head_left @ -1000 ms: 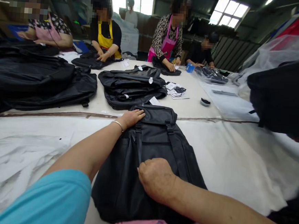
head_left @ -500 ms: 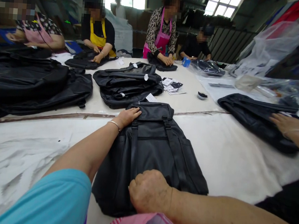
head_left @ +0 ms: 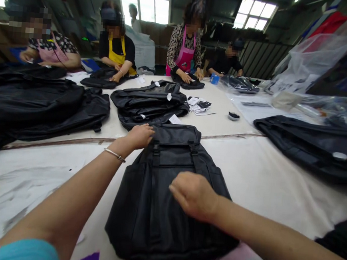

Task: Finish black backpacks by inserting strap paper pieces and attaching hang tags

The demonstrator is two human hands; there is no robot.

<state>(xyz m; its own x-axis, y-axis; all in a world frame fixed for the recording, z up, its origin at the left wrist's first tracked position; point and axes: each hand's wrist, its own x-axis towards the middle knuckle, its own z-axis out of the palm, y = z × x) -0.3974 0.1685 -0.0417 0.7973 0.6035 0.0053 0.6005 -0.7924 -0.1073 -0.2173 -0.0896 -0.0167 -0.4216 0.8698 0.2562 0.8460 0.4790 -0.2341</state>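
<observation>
On my feed the bag [head_left: 128, 202] lies on the table [head_left: 261, 165], left hand [head_left: 139, 136] loosely spread at its top corner, right hand [head_left: 195, 195] curled closed, any pinch hidden; a snagged strap [head_left: 156, 208] could drag it askew.

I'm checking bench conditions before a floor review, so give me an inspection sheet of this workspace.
Surface: pale table, wrinkled sheeting at left
Job's things: black backpack lying flat, two straps with buckles on its front
Clutter: piled black bags, loose tags, small dish with dark contents
Hands: left hand open at the top left corner; right hand closed over the front
Cables: nothing seen
Surroundings: people across the table handling black items; windows behind
</observation>
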